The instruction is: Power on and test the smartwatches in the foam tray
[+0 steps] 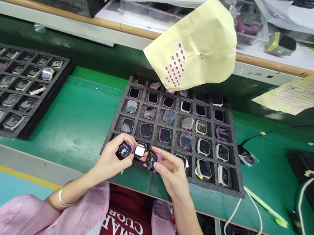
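My left hand (115, 154) is closed around a purple smartwatch case (124, 150) whose lit screen shows a dial. In my right hand (170, 171) is a second purple smartwatch case (152, 159), tilted, its screen also lit, with the thumb on its lower edge. Between the two hands a watch with a bright white screen (140, 150) sits in the front row of a grey foam tray (154, 133). Both hands are over the tray's front edge. Rows of purple and cream watch cases fill many of its compartments; the hands hide some front ones.
Another foam tray of watches (33, 113) lies at the left on the green bench (83, 109). A yellow sheet with red arrow stickers (198, 48) hangs from the shelf (135, 29) above. White cable (259, 227) loops over the front right edge near a light-green stick (265, 208).
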A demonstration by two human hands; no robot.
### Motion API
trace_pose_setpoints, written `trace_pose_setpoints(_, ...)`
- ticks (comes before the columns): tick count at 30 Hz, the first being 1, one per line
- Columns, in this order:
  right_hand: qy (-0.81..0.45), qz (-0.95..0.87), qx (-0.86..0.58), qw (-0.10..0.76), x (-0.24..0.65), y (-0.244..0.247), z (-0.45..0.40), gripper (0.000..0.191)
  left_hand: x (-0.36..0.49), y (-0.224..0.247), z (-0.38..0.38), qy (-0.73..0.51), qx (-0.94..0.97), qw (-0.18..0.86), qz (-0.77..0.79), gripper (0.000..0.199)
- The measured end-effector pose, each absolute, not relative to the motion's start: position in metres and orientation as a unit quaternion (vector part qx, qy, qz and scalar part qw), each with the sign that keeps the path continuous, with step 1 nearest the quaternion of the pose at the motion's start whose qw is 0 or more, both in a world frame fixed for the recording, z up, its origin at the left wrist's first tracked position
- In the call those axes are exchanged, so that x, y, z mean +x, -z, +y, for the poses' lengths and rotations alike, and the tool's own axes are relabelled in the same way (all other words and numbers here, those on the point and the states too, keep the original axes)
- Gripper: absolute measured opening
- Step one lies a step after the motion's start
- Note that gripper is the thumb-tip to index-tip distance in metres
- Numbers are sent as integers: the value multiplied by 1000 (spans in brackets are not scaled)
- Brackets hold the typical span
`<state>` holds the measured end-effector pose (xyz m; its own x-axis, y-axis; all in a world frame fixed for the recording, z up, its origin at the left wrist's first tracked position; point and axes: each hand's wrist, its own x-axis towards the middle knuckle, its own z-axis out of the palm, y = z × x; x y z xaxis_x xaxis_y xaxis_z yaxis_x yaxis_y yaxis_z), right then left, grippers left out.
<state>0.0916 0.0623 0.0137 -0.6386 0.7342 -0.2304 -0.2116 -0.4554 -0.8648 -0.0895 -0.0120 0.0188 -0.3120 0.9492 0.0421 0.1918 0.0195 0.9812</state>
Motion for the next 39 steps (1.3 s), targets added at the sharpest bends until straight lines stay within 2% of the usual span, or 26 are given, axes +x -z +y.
trace_pose_setpoints(18, -808, -414, -293, 298, 91, -18, 61, 36, -89, -22, -13, -546, 372, 489, 569, 25)
trace_pose_setpoints(22, -840, -382, -278, 267, 92, -20, 63, 38, -94, -21, -11, -562, 324, 554, 522, 40)
trace_pose_setpoints(29, -838, -380, -263, 290, 93, -19, 62, 38, -104, -23, -13, -575, 251, 660, 413, 37)
trace_pose_setpoints(39, -779, -435, -307, 330, 89, -14, 59, 33, -103, -20, -15, -574, 281, 660, 395, 42)
